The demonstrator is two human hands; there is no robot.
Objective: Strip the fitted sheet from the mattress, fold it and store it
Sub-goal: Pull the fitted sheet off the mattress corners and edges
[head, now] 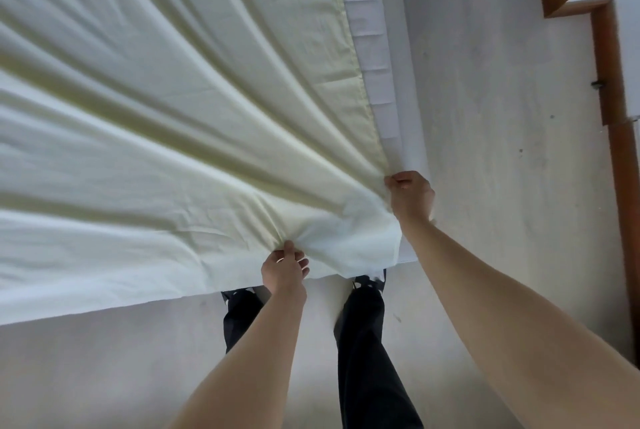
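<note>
Fitted sheet (166, 109), pale yellowish-green, is lying spread over most of the mattress (377, 57), covering the left and middle of the view and reaching the near edge of the bed. Long creases are fanning out across the cloth from its near right corner, where both hands are taking hold. Along the right side the sheet's edge is sitting up on top, leaving a strip of the white mattress side showing, with faint cross seams on it.

Left hand (284, 267) is pinching a fold of the sheet at the near edge, thumb on top and fingers curled beneath, with the cloth bunching just beyond it. Right hand (410, 194) is gripping the sheet at the mattress's near right corner, fingers curled tightly round the gathered fabric. Between the two hands a flap of the sheet is hanging loosely over the corner.

Below the arms, the person's dark trouser legs (367, 342) are standing close to the near edge of the bed on a pale floor (502, 151). At the far right a brown wooden frame (604, 64) is running along the edge of the floor.
</note>
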